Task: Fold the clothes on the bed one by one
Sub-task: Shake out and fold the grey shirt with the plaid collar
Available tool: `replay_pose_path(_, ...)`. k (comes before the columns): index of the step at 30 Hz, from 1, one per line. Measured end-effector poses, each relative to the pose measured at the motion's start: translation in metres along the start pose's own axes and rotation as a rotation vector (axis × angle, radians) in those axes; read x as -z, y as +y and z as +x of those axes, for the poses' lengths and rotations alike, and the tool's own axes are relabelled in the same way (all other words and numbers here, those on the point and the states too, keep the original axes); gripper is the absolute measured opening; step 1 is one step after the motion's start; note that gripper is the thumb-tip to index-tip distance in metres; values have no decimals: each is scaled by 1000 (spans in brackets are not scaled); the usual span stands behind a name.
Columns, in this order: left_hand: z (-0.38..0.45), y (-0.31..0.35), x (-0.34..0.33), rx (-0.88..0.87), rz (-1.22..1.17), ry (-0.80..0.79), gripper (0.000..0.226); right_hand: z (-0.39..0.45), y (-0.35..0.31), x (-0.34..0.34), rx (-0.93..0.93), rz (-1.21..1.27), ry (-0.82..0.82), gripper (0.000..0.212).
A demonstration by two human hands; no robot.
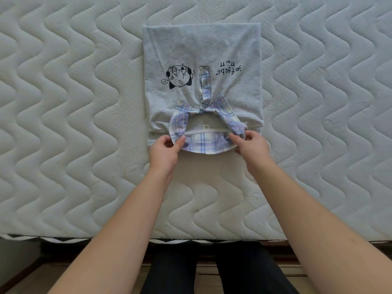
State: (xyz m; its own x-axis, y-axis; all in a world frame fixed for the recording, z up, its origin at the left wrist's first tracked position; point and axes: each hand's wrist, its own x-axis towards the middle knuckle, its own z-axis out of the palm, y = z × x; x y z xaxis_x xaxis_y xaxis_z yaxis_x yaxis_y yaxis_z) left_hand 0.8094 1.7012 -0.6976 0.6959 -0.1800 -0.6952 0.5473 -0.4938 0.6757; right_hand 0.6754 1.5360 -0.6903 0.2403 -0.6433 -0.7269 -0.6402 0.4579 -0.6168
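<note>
Head view: a pale grey polo-style shirt [201,60] lies flat on the quilted white mattress [63,102], roughly in the middle of the bed and a little beyond arm's mid-reach, with its collar end nearest the person. Its sides look already turned in, giving a neat rectangle; a cartoon print [179,76] and a line of lettering [229,70] read upside down from here.

The plaid collar [203,145] — lilac, blue and white checks — curves toward the person, with a matching placket [205,83] running up the chest. The left hand [167,148] pinches the collar's left edge between thumb and fingers; the right hand [247,142] pinches its right edge the same way. Both hands are curled onto the cloth, not spread.

By the look of it the shirt is light, soft jersey — limp, no stiffness, and likely to drag or wrinkle on the textured mattress if pulled from one corner. The collar is the firmest part, so taking it at both ends together, as here, should carry the top over evenly. Nothing fragile or slippery.

No containers show in this view. Below the mattress edge only dark-clad legs [169,272] and a strip of floor appear.
</note>
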Motion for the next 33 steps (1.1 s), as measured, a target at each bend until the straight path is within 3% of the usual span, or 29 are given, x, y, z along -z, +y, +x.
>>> replay_pose_path(3,-2,12,0,61,-381,-80,10,-2,-6,6,-72,376,-182,7)
replay_pose_path(7,0,26,-2,99,-644,-168,21,3,-11,11,-125,738,-381,16)
replay_pose_path(12,4,32,-9,195,-884,-172,28,10,-12,4,-191,934,-408,18)
replay_pose_path(16,11,32,-12,353,-982,-147,32,18,-9,-4,-298,939,-315,19)
replay_pose_path(20,17,33,-20,339,-805,18,33,22,-8,-8,-314,767,-230,22)
replay_pose_path(24,13,20,-11,91,-88,447,22,21,10,-1,-77,116,166,21)
replay_pose_path(25,11,17,-9,54,23,488,24,18,13,1,-19,16,250,20)
replay_pose_path(28,6,8,-13,95,187,360,49,8,17,-4,6,-41,255,34)
replay_pose_path(30,3,6,-19,182,116,267,58,3,19,-12,-55,-74,188,45)
replay_pose_path(33,2,7,-28,263,-49,162,44,2,21,-21,-108,-35,83,40)
